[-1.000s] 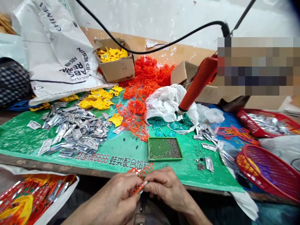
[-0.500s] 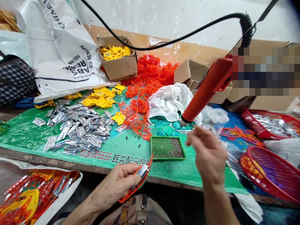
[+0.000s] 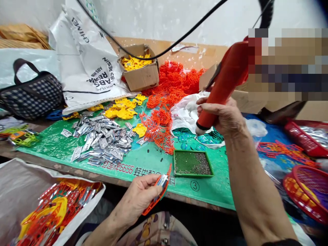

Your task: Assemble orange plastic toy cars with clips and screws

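My left hand (image 3: 138, 195) pinches an orange plastic frame (image 3: 151, 206) with a silver piece (image 3: 163, 180) lying against it, above the table's front edge. Wrapped round the lower body of a hanging red electric screwdriver (image 3: 223, 73) is my right hand (image 3: 229, 116). The screwdriver's tip slants down to the left, over several teal plastic pieces (image 3: 199, 146). Between the hands and further down, a green grid tray (image 3: 194, 176) holds many small metal screws, gathered mostly on its right side.
Silver pieces (image 3: 102, 141) are heaped on the green sheet (image 3: 55, 143), beside yellow parts (image 3: 120, 111) and tangled orange frames (image 3: 160, 116). A cardboard box (image 3: 143, 78) stands behind. Red baskets (image 3: 302, 201) sit at right; an open white bag (image 3: 15, 191) fills the lower left.
My right hand has risen and closed round the screwdriver, which it was apart from before. My left hand still holds the orange frame. The whole view has shifted somewhat.
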A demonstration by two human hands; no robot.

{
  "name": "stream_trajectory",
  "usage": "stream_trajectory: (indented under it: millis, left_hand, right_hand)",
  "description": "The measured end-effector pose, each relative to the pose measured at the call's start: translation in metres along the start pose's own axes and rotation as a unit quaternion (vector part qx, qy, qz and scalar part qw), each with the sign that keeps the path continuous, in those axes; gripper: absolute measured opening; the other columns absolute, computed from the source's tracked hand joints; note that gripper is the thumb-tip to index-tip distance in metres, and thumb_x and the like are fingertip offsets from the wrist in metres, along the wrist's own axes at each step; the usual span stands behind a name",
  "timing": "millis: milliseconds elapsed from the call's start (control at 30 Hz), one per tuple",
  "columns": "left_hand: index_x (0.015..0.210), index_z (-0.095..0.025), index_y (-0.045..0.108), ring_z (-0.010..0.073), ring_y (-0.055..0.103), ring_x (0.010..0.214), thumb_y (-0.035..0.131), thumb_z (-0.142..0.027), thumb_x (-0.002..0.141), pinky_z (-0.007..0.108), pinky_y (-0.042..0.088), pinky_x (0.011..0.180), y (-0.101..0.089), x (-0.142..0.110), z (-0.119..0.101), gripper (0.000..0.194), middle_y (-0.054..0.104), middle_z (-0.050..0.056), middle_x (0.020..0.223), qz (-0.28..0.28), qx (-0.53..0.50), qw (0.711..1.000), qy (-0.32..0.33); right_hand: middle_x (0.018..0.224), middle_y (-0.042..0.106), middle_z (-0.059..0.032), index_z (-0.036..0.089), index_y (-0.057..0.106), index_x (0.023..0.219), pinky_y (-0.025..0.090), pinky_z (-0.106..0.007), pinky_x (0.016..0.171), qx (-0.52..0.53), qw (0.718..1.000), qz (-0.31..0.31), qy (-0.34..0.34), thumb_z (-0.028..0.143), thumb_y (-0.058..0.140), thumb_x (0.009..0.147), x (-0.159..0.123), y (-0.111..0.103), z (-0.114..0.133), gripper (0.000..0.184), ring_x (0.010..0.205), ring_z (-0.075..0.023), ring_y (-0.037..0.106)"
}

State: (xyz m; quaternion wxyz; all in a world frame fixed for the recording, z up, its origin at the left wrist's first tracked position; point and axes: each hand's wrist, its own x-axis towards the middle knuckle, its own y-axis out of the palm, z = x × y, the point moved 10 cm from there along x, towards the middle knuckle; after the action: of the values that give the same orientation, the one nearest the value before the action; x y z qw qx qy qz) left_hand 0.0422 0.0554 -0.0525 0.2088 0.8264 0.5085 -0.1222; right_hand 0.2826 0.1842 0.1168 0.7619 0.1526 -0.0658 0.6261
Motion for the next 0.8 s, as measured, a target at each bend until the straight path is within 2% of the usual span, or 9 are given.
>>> stream_trajectory:
  millis: [67,133,233,333,467,600,800]
  left_hand:
    - [0.091,-0.018,0.08,0.0164,0.057,0.08,0.072,-0.036,0.079,0.025,0.044,0.076,-0.008,-0.002,-0.012,0.024,0.07,0.004,0.084,-0.031,0.064,0.996,0.051]
    - [0.096,-0.019,0.08,0.0185,0.057,0.087,0.071,-0.035,0.08,0.027,0.044,0.081,-0.011,-0.002,-0.017,0.025,0.072,0.004,0.09,-0.042,0.094,0.992,0.072]
    - [0.102,-0.02,0.079,0.0183,0.058,0.085,0.072,-0.037,0.08,0.028,0.044,0.082,-0.008,0.002,-0.012,0.029,0.072,0.004,0.088,-0.018,0.068,0.996,0.045]
    - [0.103,-0.02,0.079,0.0161,0.058,0.079,0.074,-0.039,0.077,0.027,0.044,0.079,-0.005,0.006,-0.006,0.032,0.07,0.002,0.083,-0.009,0.036,0.999,0.015]
    - [0.101,-0.018,0.079,0.0141,0.056,0.068,0.076,-0.04,0.073,0.024,0.043,0.066,-0.004,0.01,-0.003,0.036,0.067,0.002,0.073,-0.014,0.027,0.999,-0.02]
    - [0.098,-0.018,0.079,0.0125,0.053,0.062,0.076,-0.036,0.071,0.022,0.041,0.059,-0.005,0.011,-0.006,0.032,0.064,0.0,0.066,-0.019,0.025,0.999,-0.032]
    - [0.095,-0.017,0.079,0.0123,0.055,0.064,0.075,-0.032,0.07,0.022,0.043,0.062,0.006,0.006,-0.002,0.029,0.064,0.001,0.069,0.003,-0.041,0.998,-0.044]
  right_hand:
    - [0.075,0.065,0.0016,0.021,0.061,0.083,0.047,-0.029,0.056,0.007,1.0,0.02,0.015,0.017,0.082,0.05,-0.009,0.012,-0.006,0.039,0.062,-0.0133,0.057]
    - [0.074,0.063,0.0034,0.021,0.061,0.084,0.046,-0.028,0.056,0.018,0.999,0.036,0.023,0.017,0.082,0.05,-0.021,0.021,-0.013,0.04,0.062,-0.0123,0.056]
    - [0.071,0.06,0.0057,0.021,0.062,0.09,0.046,-0.028,0.057,0.035,0.998,0.028,0.032,0.017,0.081,0.052,-0.042,0.027,-0.028,0.043,0.061,-0.0113,0.054]
    - [0.071,0.063,0.0045,0.019,0.064,0.08,0.047,-0.03,0.061,0.004,0.999,-0.013,0.033,0.018,0.08,0.057,-0.06,0.023,-0.046,0.028,0.061,-0.0115,0.055]
    - [0.069,0.067,0.0019,0.018,0.066,0.069,0.047,-0.031,0.059,-0.037,0.997,-0.068,0.022,0.02,0.079,0.06,-0.074,0.014,-0.062,0.016,0.06,-0.0127,0.056]
    - [0.061,0.063,0.0027,0.019,0.067,0.066,0.043,-0.029,0.052,-0.022,0.995,-0.101,0.011,0.022,0.08,0.057,-0.079,0.011,-0.066,0.016,0.054,-0.012,0.053]
    - [0.061,0.062,0.0023,0.018,0.068,0.065,0.045,-0.03,0.054,-0.007,0.994,-0.113,0.006,0.023,0.078,0.058,-0.082,0.016,-0.07,0.014,0.055,-0.0126,0.053]
